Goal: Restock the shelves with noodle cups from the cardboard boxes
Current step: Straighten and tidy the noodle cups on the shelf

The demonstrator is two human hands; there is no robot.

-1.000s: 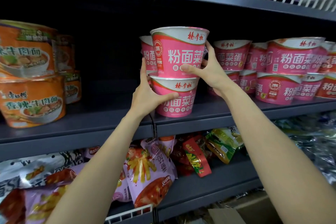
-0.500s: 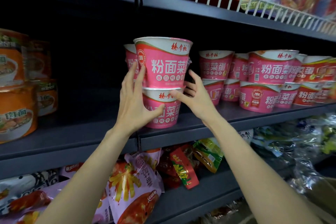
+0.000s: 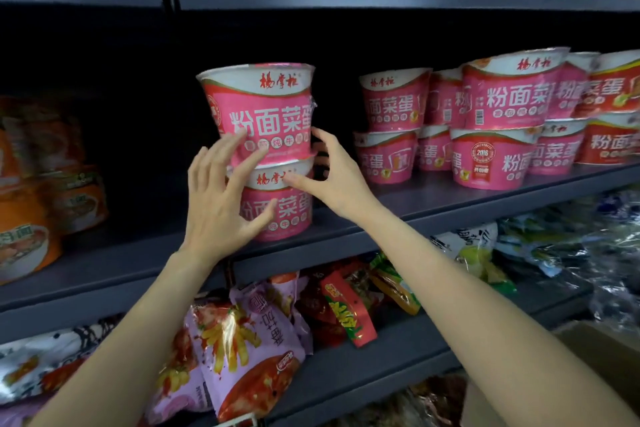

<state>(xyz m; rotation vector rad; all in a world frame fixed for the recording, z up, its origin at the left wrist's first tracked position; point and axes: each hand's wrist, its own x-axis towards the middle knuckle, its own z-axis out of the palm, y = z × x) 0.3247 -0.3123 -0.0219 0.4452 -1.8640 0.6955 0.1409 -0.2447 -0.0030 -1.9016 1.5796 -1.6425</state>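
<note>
On the middle shelf [image 3: 433, 204], near its front edge, 2 pink noodle cups stand stacked — the upper cup [image 3: 258, 107] sits on the lid of the lower cup [image 3: 277, 201]. Both hands are open with fingers spread: the left hand [image 3: 221, 198] lies in front of the stack's left side, its fingertips against or just off the wrap, and the right hand [image 3: 332, 173] is at the right side, near the seam where the 2 cups meet. Neither is closed around a cup; I cannot tell whether any fingertip actually touches.

The main risk, as I judge it, is the stack itself. The upper cup flares wider at the rim than at its base and rests on a small footing, so a brush from a spread finger could tip it forward off the shelf. The lower cup stands close to the edge, which leaves little margin. A gap separates this stack from the other pink cups [image 3: 498, 121] further right, so nothing braces it on either side.

Each cup is a tapered tub, pink below with a white band at the rim carrying red script, large white characters across the body, and a glossy film wrap that puckers at the upper cup's right side — slippery to bare fingers, probably. Orange cups [image 3: 31, 218] occupy the shelf's left end.
</note>
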